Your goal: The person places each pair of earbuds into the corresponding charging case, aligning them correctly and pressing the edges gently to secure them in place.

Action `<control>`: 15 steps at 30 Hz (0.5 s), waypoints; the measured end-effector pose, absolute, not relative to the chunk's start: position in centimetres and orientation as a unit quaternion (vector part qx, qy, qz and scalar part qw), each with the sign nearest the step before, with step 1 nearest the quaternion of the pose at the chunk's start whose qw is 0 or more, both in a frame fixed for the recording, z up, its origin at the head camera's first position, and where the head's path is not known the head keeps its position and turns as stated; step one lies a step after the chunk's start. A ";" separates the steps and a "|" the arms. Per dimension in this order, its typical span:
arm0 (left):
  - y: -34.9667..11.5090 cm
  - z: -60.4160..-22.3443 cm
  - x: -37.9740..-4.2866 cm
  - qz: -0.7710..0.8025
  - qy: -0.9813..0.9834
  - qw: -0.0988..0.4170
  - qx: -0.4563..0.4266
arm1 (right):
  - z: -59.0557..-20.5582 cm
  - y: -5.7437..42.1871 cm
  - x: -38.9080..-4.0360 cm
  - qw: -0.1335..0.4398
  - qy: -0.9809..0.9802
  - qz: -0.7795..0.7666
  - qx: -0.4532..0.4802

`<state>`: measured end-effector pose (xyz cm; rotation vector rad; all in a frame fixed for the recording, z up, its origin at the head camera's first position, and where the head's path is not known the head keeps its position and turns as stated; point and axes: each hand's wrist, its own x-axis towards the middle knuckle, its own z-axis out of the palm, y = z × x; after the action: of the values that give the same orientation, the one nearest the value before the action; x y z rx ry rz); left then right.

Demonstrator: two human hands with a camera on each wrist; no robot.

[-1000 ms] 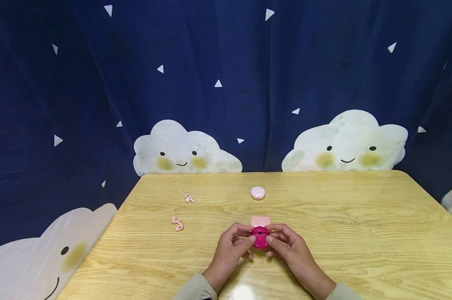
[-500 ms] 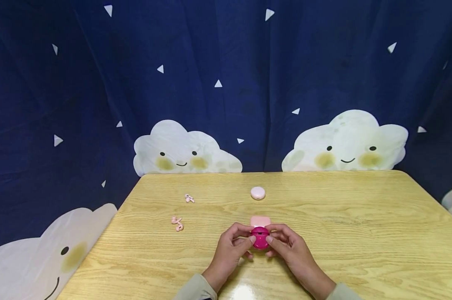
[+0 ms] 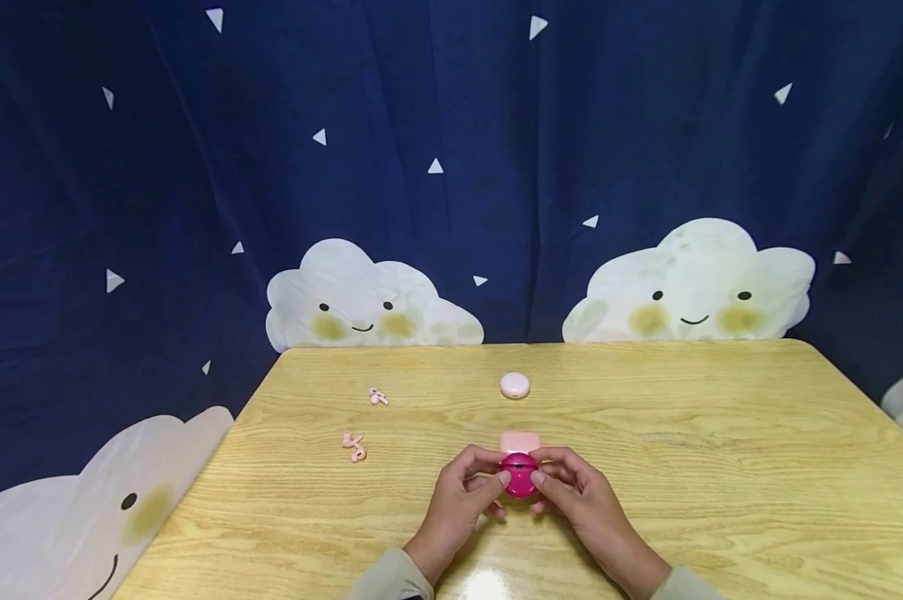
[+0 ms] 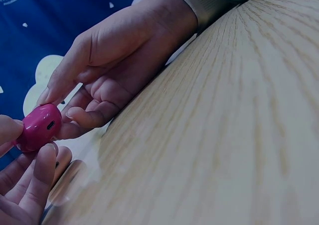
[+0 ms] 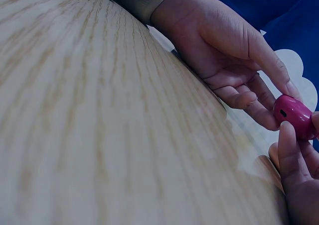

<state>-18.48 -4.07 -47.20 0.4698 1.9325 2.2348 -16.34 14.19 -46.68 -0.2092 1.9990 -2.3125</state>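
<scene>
A shiny magenta earbud case (image 3: 520, 477), rounded in shape, is held up between both hands above the table. My left hand (image 3: 459, 498) grips its left side with thumb in front and forefinger at the upper edge. On the opposite side my right hand (image 3: 582, 500) pinches it the same way. A seam crosses the case near its top, with a dark spot at the middle. A small dark oval port shows on the magenta case (image 4: 41, 128) in the left wrist view. Just behind it lies a light pink case (image 3: 520, 441), partly covered.
Farther back on the wooden table (image 3: 684, 417) sits a round pale pink case (image 3: 514, 385). To the left lie two pale earbuds (image 3: 378, 397) and, nearer, two pink earbuds (image 3: 353, 447). A blue curtain (image 3: 436, 125) with clouds hangs behind the table.
</scene>
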 end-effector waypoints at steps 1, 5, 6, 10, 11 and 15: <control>-4.1 -47.2 -18.5 0.745 0.644 0.075 0.158 | -46.7 14.2 -16.3 0.038 0.652 -0.754 -0.070; -4.1 -47.1 -18.5 0.742 0.647 0.076 0.159 | -46.7 14.2 -16.3 0.038 0.653 -0.753 -0.075; -4.1 -47.2 -18.5 0.742 0.647 0.076 0.158 | -46.7 14.2 -16.3 0.038 0.653 -0.753 -0.076; -4.1 -47.1 -18.5 0.739 0.651 0.080 0.153 | -46.7 14.2 -16.3 0.041 0.653 -0.753 -0.074; -4.1 -47.1 -18.5 0.739 0.651 0.081 0.153 | -46.7 14.2 -16.3 0.041 0.653 -0.753 -0.074; -4.2 -46.3 -18.2 0.740 0.649 0.082 0.154 | -46.6 14.2 -16.3 0.042 0.653 -0.753 -0.072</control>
<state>-18.16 -4.17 -46.31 0.4601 1.9387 2.2119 -16.30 14.18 -46.64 -0.2195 1.9983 -2.3050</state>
